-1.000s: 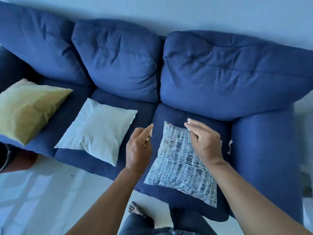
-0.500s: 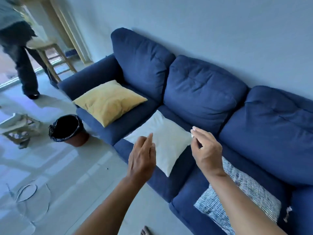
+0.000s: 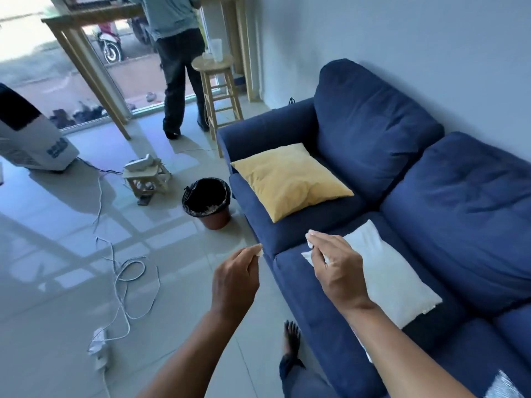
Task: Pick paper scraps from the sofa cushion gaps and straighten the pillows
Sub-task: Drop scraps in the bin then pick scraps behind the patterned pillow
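Observation:
My left hand [image 3: 234, 278] hovers over the floor in front of the blue sofa [image 3: 388, 173], fingertips pinched on a small white paper scrap [image 3: 259, 250]. Over the seat's front edge, my right hand [image 3: 336, 268] pinches another white paper scrap [image 3: 311, 243]. A yellow pillow [image 3: 290, 179] lies flat on the left seat. A white pillow [image 3: 388, 271] lies on the middle seat, partly behind my right hand. A corner of the striped pillow [image 3: 502, 387] shows at the bottom right.
A brown bin with a black liner [image 3: 207, 203] stands on the floor by the sofa's left arm. White cables [image 3: 123, 271] and a power strip [image 3: 99, 344] lie on the tiles. A small wooden stool [image 3: 146, 179], a tall stool [image 3: 219, 90] and a standing person [image 3: 176, 61] are beyond.
The view has swung left from the striped pillow to the sofa's left end, bringing the bin and room into sight. Both hands have moved left with it, still pinched on scraps.

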`<state>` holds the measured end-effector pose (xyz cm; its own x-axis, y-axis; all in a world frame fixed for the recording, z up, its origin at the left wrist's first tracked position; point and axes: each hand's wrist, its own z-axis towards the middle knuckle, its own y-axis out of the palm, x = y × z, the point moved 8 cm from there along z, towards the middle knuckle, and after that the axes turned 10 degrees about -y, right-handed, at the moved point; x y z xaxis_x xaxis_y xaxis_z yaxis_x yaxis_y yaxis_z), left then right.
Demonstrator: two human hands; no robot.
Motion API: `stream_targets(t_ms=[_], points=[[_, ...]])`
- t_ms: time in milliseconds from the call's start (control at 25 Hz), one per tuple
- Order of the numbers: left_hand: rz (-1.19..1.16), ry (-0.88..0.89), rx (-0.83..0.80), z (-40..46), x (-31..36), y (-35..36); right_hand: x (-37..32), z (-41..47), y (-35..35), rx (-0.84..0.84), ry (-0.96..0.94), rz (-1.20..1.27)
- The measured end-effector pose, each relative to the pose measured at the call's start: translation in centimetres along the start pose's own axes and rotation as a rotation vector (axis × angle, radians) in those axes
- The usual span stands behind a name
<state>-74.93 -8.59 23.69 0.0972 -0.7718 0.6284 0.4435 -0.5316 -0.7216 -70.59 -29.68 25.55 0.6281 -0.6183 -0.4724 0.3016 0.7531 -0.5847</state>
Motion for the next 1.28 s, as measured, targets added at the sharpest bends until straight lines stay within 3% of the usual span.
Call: stream_targets(t_ms=[480,760,1040,1280], points=[[0.154,-0.167,0.189,18.4,-7.3,-1.9,2.5,18.8,19.3,-0.165,-0.177,0.184],[0.189,-0.214,0.254,27.0,-13.5,-2.3,2.9,24.4,29.6,-0.264,-0.232,0.234],[0.149,-0.279,0.203,38.5,-23.5,0.2,4.0,31.4,41.6,-0.381,-0.175,0.254],[0.169,-0.335,0.069,47.4,-31.6,2.6,5.2,37.0,51.4,-0.380,-0.073,0.200]])
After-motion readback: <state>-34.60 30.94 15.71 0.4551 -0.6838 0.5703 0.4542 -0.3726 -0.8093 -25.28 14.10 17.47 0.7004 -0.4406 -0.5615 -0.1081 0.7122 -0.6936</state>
